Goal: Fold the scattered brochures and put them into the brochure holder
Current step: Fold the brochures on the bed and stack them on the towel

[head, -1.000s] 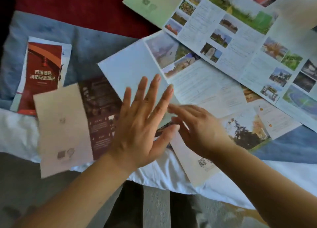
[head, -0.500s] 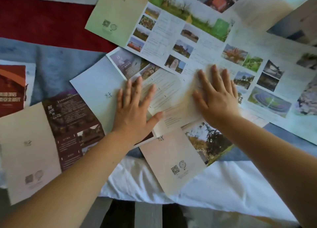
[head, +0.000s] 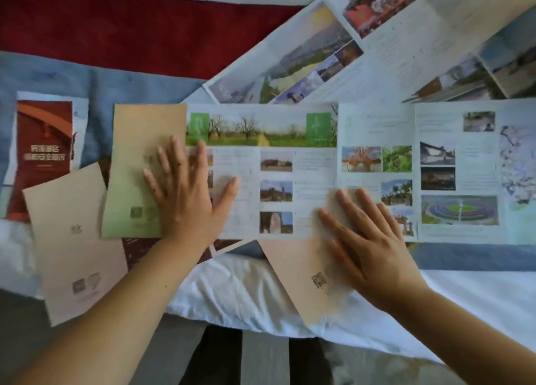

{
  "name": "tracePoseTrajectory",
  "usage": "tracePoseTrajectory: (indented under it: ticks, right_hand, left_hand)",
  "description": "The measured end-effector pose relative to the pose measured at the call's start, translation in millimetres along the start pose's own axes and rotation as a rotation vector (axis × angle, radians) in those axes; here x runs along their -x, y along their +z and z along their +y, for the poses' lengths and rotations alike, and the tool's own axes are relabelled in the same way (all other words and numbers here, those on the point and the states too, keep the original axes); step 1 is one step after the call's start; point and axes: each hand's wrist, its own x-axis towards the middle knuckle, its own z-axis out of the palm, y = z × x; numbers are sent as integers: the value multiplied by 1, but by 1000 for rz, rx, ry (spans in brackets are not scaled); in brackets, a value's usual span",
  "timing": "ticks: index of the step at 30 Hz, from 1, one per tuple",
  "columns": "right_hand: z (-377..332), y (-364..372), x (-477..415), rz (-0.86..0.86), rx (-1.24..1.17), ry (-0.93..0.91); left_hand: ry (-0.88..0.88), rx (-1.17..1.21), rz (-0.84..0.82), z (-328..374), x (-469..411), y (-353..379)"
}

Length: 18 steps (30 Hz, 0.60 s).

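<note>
while both hands lay flat and spread, gripping nothing, they pinned the long green-banner brochure (head: 275,170) open across the bed. the left hand (head: 185,199) pressed with fingers wide over the seam between the green-tan cover panel (head: 139,164) and the first inside panel; the right hand (head: 368,245) pressed with fingers spread on the brochure's near edge, its heel on a peach panel (head: 301,277) that stuck out beneath toward the bed's near edge.

half a second before, the hands rested on a paler brochure lying slantwise, and this long one lay askew toward the far side. by now it had been pulled square to the near edge of the bed and on top of the pile, so it looked picked as the one to fold; no crease was started.

left of the hands lay a tan leaflet (head: 72,239) over a dark maroon sheet (head: 136,254), and at the bed's left edge a red booklet (head: 43,150) with white chinese title lines, too blurred to read surely. small qr-like squares showed on the tan, green and peach panels. more open brochures (head: 377,51) fanned toward the far right corner over a red and blue blanket (head: 116,28). no brochure holder was in view.
</note>
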Motion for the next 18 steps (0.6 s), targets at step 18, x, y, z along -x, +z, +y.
tracePoseTrajectory:
  ticks: [18]
  right_hand:
    - [-105, 23, -91, 29, 137, 40]
  left_hand:
    - [-67, -188, -37, -107, 33, -1]
